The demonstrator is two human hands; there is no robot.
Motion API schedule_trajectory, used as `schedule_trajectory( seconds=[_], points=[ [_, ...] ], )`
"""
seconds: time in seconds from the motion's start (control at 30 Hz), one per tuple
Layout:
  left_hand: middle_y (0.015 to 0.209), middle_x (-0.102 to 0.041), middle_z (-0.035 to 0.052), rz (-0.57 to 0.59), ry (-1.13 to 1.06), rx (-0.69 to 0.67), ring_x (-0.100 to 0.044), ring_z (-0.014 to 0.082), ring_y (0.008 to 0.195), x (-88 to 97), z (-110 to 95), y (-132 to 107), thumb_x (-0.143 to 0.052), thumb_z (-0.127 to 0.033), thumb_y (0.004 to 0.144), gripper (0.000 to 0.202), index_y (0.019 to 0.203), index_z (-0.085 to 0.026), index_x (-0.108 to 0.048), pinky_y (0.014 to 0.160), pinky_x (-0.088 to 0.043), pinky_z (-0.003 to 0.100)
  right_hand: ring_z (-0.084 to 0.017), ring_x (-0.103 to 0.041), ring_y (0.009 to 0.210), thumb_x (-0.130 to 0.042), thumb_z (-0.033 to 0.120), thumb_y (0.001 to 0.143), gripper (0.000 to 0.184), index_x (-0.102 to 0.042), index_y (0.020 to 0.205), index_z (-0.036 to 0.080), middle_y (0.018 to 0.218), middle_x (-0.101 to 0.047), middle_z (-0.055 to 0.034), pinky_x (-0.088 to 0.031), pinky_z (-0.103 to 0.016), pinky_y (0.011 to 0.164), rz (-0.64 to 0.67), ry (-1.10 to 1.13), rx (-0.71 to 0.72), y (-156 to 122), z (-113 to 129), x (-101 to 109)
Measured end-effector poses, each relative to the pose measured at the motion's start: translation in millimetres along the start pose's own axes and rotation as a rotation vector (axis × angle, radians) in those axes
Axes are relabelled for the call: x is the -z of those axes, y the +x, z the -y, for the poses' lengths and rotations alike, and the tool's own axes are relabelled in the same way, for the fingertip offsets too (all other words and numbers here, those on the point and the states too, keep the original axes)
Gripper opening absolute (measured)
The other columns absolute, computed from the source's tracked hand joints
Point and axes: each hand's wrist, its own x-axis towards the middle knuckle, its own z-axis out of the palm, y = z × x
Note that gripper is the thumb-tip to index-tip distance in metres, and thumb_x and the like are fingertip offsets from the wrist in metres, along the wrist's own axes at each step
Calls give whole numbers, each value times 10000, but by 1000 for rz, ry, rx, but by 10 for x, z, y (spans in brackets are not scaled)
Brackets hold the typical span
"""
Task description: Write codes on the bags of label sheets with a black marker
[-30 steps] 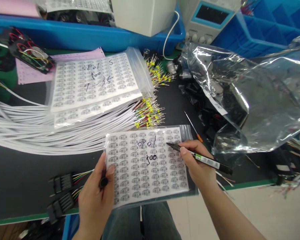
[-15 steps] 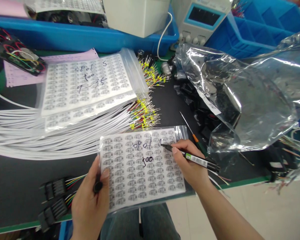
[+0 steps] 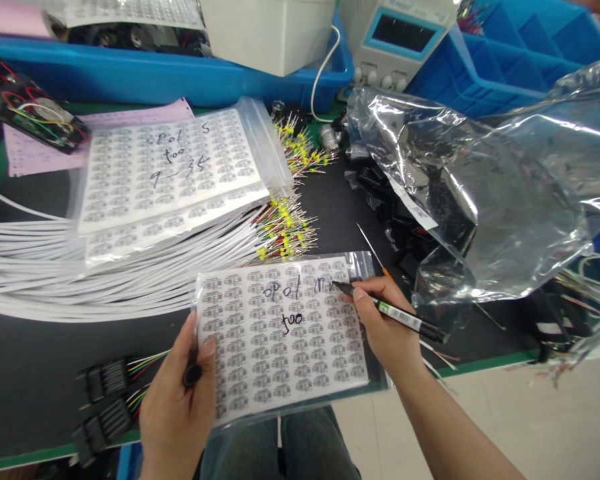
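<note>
A clear zip bag with a sheet of small printed labels inside lies slanted at the table's front edge. My left hand grips its left edge between thumb and fingers, and a black marker cap sticks out of the same hand. My right hand is closed around a black marker, its tip touching the bag near the upper right. Handwriting in dark ink reads "opol", then further strokes by the tip, with "500" below.
Behind lie more written-on label bags over a bundle of white cables with yellow-tipped wire ends. Black connectors sit at front left. A large clear plastic bag and an orange-handled pick are on the right, blue bins at the back.
The marker tip has moved slightly right along the top line, and more ink strokes now follow "opol". My left hand still holds the bag's edge.
</note>
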Motion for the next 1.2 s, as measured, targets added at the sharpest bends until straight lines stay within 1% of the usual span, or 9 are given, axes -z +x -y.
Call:
schedule_trajectory(
  seconds=[0.17,0.33,0.57,0.67,0.8,0.9,0.97,1.03,1.2],
  points=[
    [1125,-659,55,-4,-12,-7,-642,226,963,-9,9,-2,-477,-412,855,449,1264,-231,-513,815,-511,296,-152,-570,597,-550,235,795,86,-609,751,191,683,-608,-2,-470,-268,563,-11,99,12,-49,-38,48],
    [1130,-656,59,-11,-21,-64,-640,214,972,-23,28,-6,-484,-383,857,432,1254,-216,-519,827,-506,275,-159,-585,654,-570,204,804,57,-623,823,206,783,-607,-23,-491,-271,580,-2,160,56,-285,-73,119],
    [1141,-651,56,-8,-23,-152,-637,182,978,-23,74,-2,-471,-348,871,411,1243,-182,-520,842,-491,226,-162,-612,802,-557,183,822,140,-593,937,255,881,-607,-18,-528,-253,679,89,165,97,-674,-23,-34],
    [1146,-648,66,-16,-29,-169,-634,182,986,-39,93,-1,-479,-339,870,417,1251,-173,-514,850,-484,222,-167,-609,843,-556,182,825,176,-572,977,268,902,-606,-18,-528,-257,705,130,144,133,-756,-50,-95],
    [1134,-655,56,-46,-33,-208,-645,173,958,-54,119,3,-485,-335,869,417,1258,-187,-509,820,-496,210,-199,-618,851,-539,202,839,198,-565,1021,273,928,-612,-36,-524,-320,723,160,109,141,-795,-62,-101],
    [1126,-659,61,-45,-12,-216,-650,170,945,-48,117,4,-485,-331,870,412,1253,-179,-513,808,-499,207,-216,-613,867,-548,197,825,231,-571,1043,266,938,-621,-49,-514,-344,732,240,111,221,-799,-17,-95],
    [1120,-661,73,-41,-10,-226,-652,168,939,-41,103,4,-482,-329,873,409,1241,-156,-521,809,-497,202,-203,-608,824,-567,168,797,270,-568,1055,249,901,-620,-49,-512,-324,694,338,155,289,-806,16,-108],
    [1112,-663,83,-45,-12,-236,-654,165,932,-37,86,7,-473,-328,877,409,1234,-134,-526,817,-491,196,-184,-599,765,-562,125,775,284,-565,1039,230,843,-609,-42,-502,-301,646,376,187,312,-823,33,-140],
    [1102,-664,111,-50,-6,-247,-652,163,936,-37,64,16,-459,-331,883,421,1224,-95,-531,825,-480,184,-144,-570,630,-530,113,749,191,-547,913,211,741,-568,-18,-469,-260,554,243,149,277,-835,46,-259]
  ],
)
